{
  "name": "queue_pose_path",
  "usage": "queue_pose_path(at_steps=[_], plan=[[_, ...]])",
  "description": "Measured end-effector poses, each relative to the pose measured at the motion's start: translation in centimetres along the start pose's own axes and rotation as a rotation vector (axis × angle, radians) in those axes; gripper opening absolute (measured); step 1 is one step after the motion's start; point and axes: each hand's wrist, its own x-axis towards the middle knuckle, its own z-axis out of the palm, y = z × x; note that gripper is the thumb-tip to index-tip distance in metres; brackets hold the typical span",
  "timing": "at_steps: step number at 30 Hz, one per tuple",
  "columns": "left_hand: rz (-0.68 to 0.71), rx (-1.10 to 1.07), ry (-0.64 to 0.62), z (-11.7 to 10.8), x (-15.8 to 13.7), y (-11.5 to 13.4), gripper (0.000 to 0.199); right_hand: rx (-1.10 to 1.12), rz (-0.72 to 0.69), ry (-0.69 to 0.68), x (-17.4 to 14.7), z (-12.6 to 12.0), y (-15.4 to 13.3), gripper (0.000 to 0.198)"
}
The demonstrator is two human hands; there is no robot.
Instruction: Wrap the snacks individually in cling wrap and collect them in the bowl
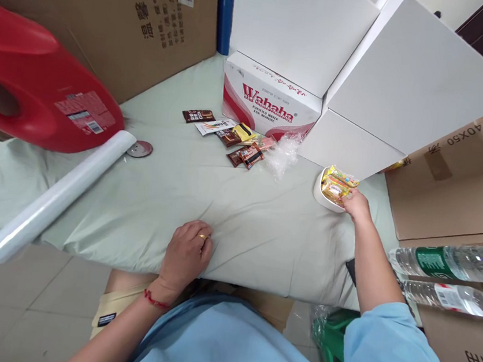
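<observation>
At the right of the cloth, my right hand (355, 204) reaches to a small white container (325, 201) filled with yellow snack packets (336, 179). Its fingers are closed at the container's right side, on a yellow snack packet (337, 191); the fingertips are partly hidden. My left hand (187, 250) rests on the cloth near the front edge, fingers curled in, with nothing visible in it. Beyond it lies a loose group of small packets, with a brown one (197, 116), a white one (215, 127) and an orange-brown one (252, 155), beside crumpled clear plastic (283, 155).
A white and red Wahaha carton (272, 100) stands behind the packets, below large white boxes (303, 25). On the left are a red jug (52, 84), a white roll (57, 195) and a round disc (140, 149). Cardboard (455, 182) and clear bottles (463, 262) border the right.
</observation>
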Motion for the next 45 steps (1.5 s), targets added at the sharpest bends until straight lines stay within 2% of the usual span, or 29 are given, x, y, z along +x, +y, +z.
queue_pose_path(at_steps=[2, 5, 9, 12, 15, 18, 20, 23, 25, 28, 30, 34, 36, 38, 41, 43, 45], plan=[[0.004, 0.0, 0.003, 0.1, -0.1, 0.0, 0.018, -0.079, 0.048, -0.006, -0.8, -0.5, -0.1, 0.053], [-0.003, -0.005, -0.007, 0.1, -0.2, -0.1, 0.019, -0.122, 0.063, 0.065, -2.1, -1.4, -0.3, 0.063], [-0.021, -0.02, -0.023, 0.2, -0.2, -0.2, 0.019, -0.047, -0.144, 0.291, -2.5, -2.3, -0.9, 0.05], [-0.027, -0.038, -0.026, 0.2, -0.2, -0.2, 0.019, 0.01, -0.317, 0.391, -1.0, -1.8, -2.2, 0.055], [-0.037, -0.049, -0.028, 0.2, -0.2, -0.1, 0.019, 0.061, -0.382, 0.288, 1.2, -0.2, -3.8, 0.06], [-0.042, -0.034, -0.032, 0.2, -0.3, 0.0, 0.019, 0.047, -0.361, 0.121, 2.8, 1.5, -4.8, 0.052], [-0.044, -0.025, -0.038, 0.3, -0.3, 0.1, 0.019, 0.0, -0.355, 0.063, 3.3, 2.1, -5.0, 0.05], [-0.053, -0.025, -0.038, 0.3, -0.3, 0.1, 0.018, -0.07, -0.345, 0.036, 3.5, 1.9, -5.1, 0.052], [-0.058, -0.03, -0.031, 0.3, -0.4, 0.2, 0.018, -0.069, -0.34, 0.109, 3.1, 1.3, -5.8, 0.051], [-0.057, -0.043, -0.023, 0.4, -0.4, 0.2, 0.018, 0.004, -0.425, 0.312, 1.3, 0.6, -8.4, 0.043], [-0.053, -0.053, -0.027, 0.4, -0.4, 0.2, 0.019, 0.051, -0.53, 0.349, -0.5, 0.8, -11.1, 0.036], [-0.065, -0.062, -0.04, 0.5, -0.4, 0.2, 0.018, 0.094, -0.64, 0.22, -3.6, 2.7, -17.4, 0.031], [-0.078, -0.065, -0.052, 0.5, -0.4, 0.3, 0.018, 0.077, -0.63, 0.13, -4.3, 3.8, -19.7, 0.033], [-0.094, -0.067, -0.068, 0.5, -0.3, 0.4, 0.019, 0.069, -0.584, 0.065, -4.7, 4.4, -20.8, 0.027], [-0.115, -0.083, -0.089, 0.4, -0.3, 0.5, 0.02, 0.272, -0.513, 0.126, -5.5, 4.1, -20.2, 0.017], [-0.121, -0.095, -0.09, 0.5, -0.4, 0.5, 0.02, 0.612, -0.454, 0.169, -7.1, 3.7, -18.7, 0.019], [-0.119, -0.106, -0.071, 0.5, -0.4, 0.5, 0.02, 1.009, -0.363, 0.073, -9.7, 3.6, -16.8, 0.027]])
